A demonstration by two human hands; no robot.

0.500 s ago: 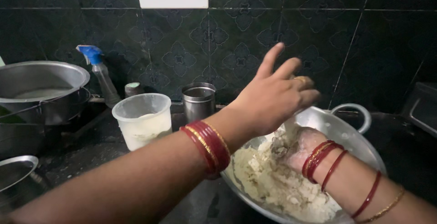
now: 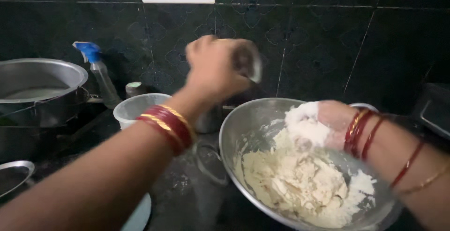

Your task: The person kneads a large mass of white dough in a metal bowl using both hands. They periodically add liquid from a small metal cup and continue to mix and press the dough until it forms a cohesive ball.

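The right hand [image 2: 315,127], caked in flour, is pressing loosely curled into the pale dough [image 2: 295,184] lying in the wide steel bowl [image 2: 243,123] on the dark counter. The left hand [image 2: 216,67] is hovering above the bowl's far rim, fingers closing around something small and blurred; I cannot tell what. A white plastic tub [image 2: 133,108] is sitting just behind that wrist, with a spray bottle [image 2: 101,74] and big steel pot [image 2: 40,83] further left.
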